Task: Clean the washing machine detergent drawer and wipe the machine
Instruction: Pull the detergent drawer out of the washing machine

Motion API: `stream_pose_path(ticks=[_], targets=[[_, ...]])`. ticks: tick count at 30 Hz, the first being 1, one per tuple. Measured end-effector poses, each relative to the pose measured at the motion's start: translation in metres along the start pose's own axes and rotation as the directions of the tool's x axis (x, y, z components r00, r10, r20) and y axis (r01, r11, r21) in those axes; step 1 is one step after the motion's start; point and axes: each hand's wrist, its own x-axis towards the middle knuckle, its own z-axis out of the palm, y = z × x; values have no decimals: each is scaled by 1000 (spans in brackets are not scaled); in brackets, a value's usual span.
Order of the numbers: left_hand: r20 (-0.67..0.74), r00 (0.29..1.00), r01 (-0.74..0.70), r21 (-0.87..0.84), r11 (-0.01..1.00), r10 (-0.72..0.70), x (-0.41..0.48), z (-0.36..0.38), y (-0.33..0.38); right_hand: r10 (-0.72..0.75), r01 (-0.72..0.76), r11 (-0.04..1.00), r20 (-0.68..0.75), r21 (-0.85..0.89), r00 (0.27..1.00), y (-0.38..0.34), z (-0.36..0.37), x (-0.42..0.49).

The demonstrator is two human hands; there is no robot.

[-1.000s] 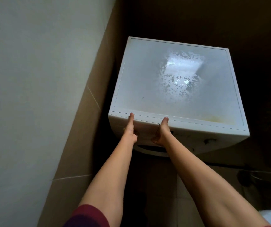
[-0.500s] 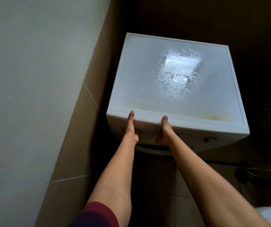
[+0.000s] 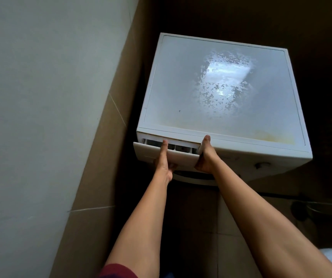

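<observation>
Left hand (image 3: 164,160) gripped the part-open detergent drawer (image 3: 183,158); right hand (image 3: 205,156) rested against the washing machine (image 3: 181,97) front, its grip hidden.

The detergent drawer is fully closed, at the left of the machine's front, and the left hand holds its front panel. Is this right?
Not closed: the head view shows the detergent drawer pulled partly open. It is at the left of the machine's front, and the left hand holds its front panel.
</observation>
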Motion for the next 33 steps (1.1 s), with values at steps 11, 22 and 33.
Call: stream_pose_path(ticks=[11,22,33], targets=[[-65,997,53,47,997,-50,-24,-38,-19,-280,191,640,6,-744,960,8,-5,-44],[-83,994,74,93,993,-66,-41,-72,-37,-387,352,297,225,-888,894,43,10,-63],[-90,994,80,203,976,-62,-43,-79,-40,-507,338,-172,378,-925,775,57,46,-63]])
